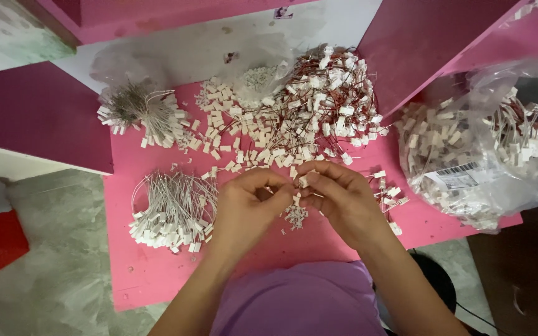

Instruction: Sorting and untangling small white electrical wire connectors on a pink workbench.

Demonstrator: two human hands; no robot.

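My left hand (247,205) and my right hand (337,196) meet over the middle of a pink table (144,274). Both pinch the same small white plastic connector (302,181) between their fingertips. Just below the fingers lies a small scatter of tiny white parts (295,216). Behind the hands spreads a big heap of white connectors with red wires (319,109). A bundle of white-wired connectors (172,208) lies left of my left hand.
A second white-wired bundle (141,112) sits at the back left. A clear plastic bag full of connectors (481,155) stands at the right edge. Dark pink panels (38,112) rise at left and right. Grey floor (51,249) lies left of the table.
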